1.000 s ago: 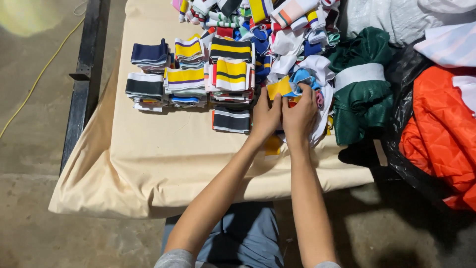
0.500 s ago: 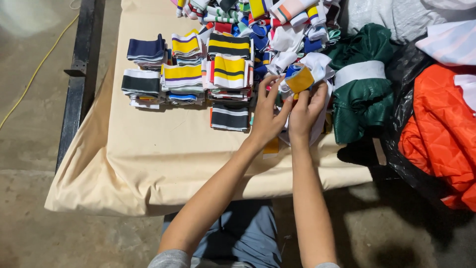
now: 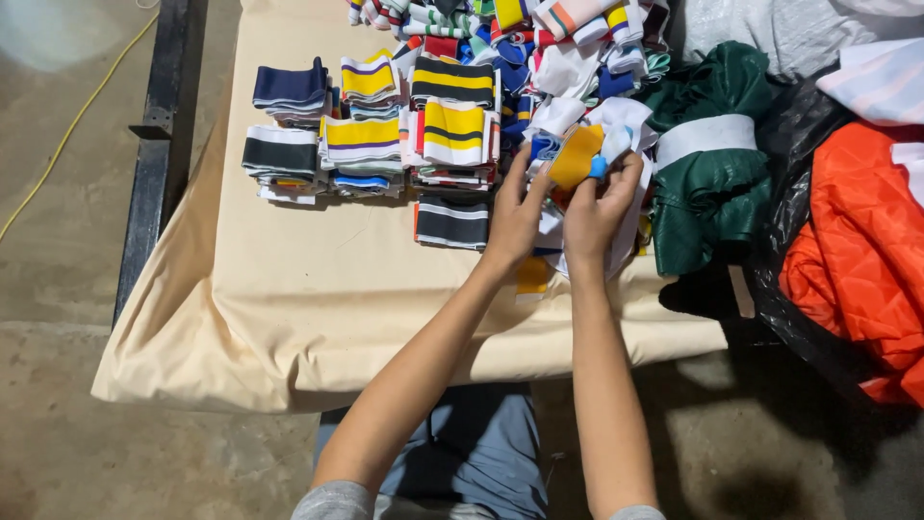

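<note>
Both of my hands are raised over the right side of a table draped in cream cloth [image 3: 318, 289]. My left hand [image 3: 516, 214] and my right hand [image 3: 599, 207] together grip a folded knit band, yellow-orange with a blue edge [image 3: 577, 154], held just above a loose heap of mixed bands [image 3: 577, 67]. A strip of the band hangs down toward the table edge. Left of my hands lie tidy stacks of folded striped bands [image 3: 361, 140], and a black and white striped one [image 3: 452, 221] lies alone nearest my left hand.
A dark green garment with a white band [image 3: 712, 164] lies right of my hands. An orange quilted garment [image 3: 861, 250] sits on black plastic at far right. A black metal rail [image 3: 154, 164] runs along the table's left side, over a concrete floor with a yellow cord [image 3: 67, 135].
My hands lifted the yellow-orange band up off the heap and slightly to the right, turning it so its face shows.
</note>
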